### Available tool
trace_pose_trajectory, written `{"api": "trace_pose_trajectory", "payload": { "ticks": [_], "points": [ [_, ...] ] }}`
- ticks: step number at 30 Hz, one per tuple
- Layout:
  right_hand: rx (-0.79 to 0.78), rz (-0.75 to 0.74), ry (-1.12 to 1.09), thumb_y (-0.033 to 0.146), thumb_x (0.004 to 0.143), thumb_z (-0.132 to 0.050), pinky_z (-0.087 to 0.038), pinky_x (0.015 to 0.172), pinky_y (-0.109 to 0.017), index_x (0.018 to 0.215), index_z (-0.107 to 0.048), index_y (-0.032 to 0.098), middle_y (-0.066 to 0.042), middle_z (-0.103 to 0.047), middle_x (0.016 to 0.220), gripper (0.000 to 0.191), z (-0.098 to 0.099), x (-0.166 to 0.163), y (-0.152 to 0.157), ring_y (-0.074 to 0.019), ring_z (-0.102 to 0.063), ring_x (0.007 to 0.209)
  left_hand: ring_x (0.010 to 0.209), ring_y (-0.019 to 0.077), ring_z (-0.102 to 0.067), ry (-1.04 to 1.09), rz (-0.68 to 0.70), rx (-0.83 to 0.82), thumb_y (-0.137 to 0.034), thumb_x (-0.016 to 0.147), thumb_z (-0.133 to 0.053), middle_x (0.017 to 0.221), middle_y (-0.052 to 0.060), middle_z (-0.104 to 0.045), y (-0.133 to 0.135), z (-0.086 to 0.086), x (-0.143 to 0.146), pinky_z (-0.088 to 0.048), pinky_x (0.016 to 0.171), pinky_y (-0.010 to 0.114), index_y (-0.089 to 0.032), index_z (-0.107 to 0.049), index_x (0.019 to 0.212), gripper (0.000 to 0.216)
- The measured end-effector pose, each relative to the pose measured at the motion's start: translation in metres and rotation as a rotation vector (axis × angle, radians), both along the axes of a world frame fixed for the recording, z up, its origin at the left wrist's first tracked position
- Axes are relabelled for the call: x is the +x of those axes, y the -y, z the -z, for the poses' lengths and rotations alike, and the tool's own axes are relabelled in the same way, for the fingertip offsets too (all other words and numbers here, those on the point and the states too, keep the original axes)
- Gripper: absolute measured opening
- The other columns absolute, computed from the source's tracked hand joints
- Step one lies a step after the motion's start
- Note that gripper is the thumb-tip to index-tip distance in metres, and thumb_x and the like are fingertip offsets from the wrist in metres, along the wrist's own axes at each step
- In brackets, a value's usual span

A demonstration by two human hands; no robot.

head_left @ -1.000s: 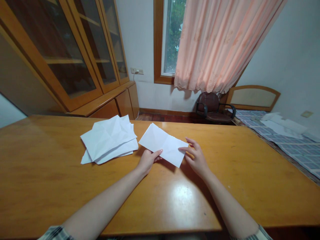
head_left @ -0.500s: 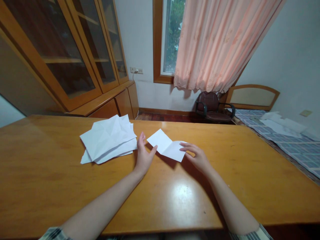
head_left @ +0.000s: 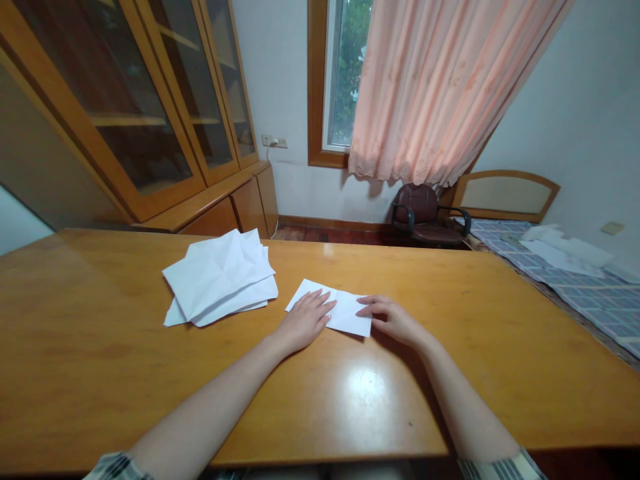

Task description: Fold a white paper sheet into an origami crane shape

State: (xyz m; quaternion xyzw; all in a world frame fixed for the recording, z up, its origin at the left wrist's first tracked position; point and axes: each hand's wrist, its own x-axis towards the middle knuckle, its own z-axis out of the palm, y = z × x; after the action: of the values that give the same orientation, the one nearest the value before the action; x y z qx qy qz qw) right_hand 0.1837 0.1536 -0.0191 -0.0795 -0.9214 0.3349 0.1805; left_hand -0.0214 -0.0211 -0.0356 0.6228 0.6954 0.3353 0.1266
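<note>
A folded white sheet of paper (head_left: 347, 310) lies flat on the wooden table (head_left: 450, 373), near its middle. My left hand (head_left: 304, 320) rests palm down on the sheet's left part, fingers stretched out flat. My right hand (head_left: 390, 317) touches the sheet's right edge with its fingertips, the fingers extended and low on the table. Neither hand grips anything.
A loose pile of creased white sheets (head_left: 220, 280) lies to the left of the folded one. Behind the table stand a glass-fronted wooden cabinet (head_left: 150, 120), a dark chair (head_left: 425, 213), a window with a pink curtain (head_left: 440, 87) and a bed (head_left: 575, 273) at right.
The sheet, held open and raised before, has been folded over and now lies flat. My left hand moved from beside it onto its top, pressing down; my right hand lowered to its right edge.
</note>
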Motion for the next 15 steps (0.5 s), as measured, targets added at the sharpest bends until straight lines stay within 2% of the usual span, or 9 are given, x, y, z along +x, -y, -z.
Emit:
{"api": "trace_pose_trajectory", "payload": {
  "ticks": [6, 15],
  "points": [
    [0.151, -0.012, 0.071, 0.018, 0.078, -0.061, -0.033, 0.104, -0.055, 0.096, -0.073, 0.032, -0.006, -0.058, 0.128, 0.025, 0.004, 0.004, -0.009, -0.027, -0.042, 0.128, 0.133, 0.0296, -0.034, -0.077, 0.008, -0.058, -0.032, 0.085, -0.053, 0.141, 0.005, -0.046, 0.006, -0.007, 0.006, -0.017, 0.111, 0.048, -0.032, -0.059, 0.122, 0.037],
    [0.072, -0.076, 0.089, 0.025, 0.082, -0.061, -0.034, 0.104, -0.055, 0.095, -0.073, 0.031, -0.004, -0.064, 0.119, 0.019, -0.004, 0.008, -0.012, -0.0261, -0.045, 0.126, 0.116, 0.0332, -0.044, -0.369, 0.031, -0.055, -0.041, 0.083, -0.056, 0.125, 0.014, -0.054, 0.01, -0.018, 0.024, -0.032, 0.099, 0.051, -0.026, -0.06, 0.122, 0.042]
  ]
}}
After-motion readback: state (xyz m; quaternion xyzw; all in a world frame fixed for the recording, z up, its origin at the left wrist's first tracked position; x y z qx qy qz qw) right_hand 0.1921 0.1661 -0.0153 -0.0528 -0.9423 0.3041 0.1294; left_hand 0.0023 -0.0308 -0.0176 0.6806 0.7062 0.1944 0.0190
